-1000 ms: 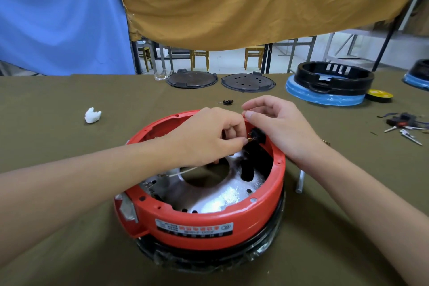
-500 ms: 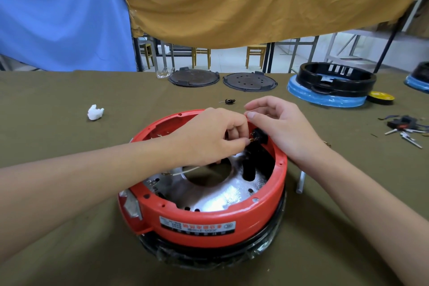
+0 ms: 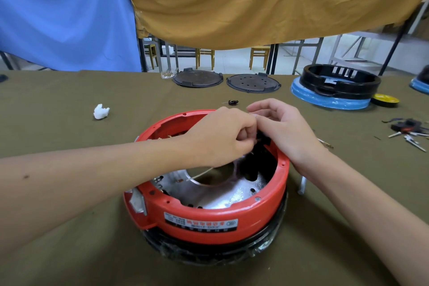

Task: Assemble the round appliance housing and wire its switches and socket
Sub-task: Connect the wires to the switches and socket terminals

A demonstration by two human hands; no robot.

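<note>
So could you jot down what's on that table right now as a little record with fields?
Main item: red round housing on a black base, silver plate inside
Left hand: fingers pinched on something small inside the far rim, likely a thin wire
Right hand: rests on the far rim, beside a black part
Behind: two dark round lids
Far right: black ring on a blue base
Left: white wad

Even, soft daylight; brightest at 12–1 o'clock, through gap under hanging cloths (image 3: 255, 2). Shadows faint, diffuse. Mild glare on metal plate (image 3: 234, 195) inside red housing (image 3: 209, 227). Slight motion blur on left hand (image 3: 222, 137) fingertips. Wide-angle bending at 3 and 9 o'clock edges; label text unreadable.
</note>
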